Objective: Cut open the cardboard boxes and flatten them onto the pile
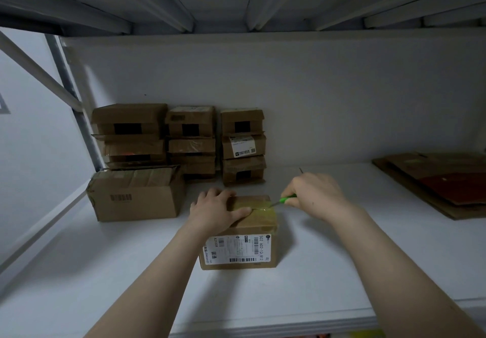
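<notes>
Box (244, 235) labelled "502 602-12-812" lies under flat left hand (218, 210); right hand's (314, 195) grip clasps green cutter (285, 200).

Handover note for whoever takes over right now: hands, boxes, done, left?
Left hand lies flat on the labelled box, bracing it.
Right hand grips a green-handled cutter, blade on the top tape seam.
Done: some flattened cardboard piled at far right.
Left: finish this cut and flatten it; then the big box and the stacked boxes at the back wall.
</notes>
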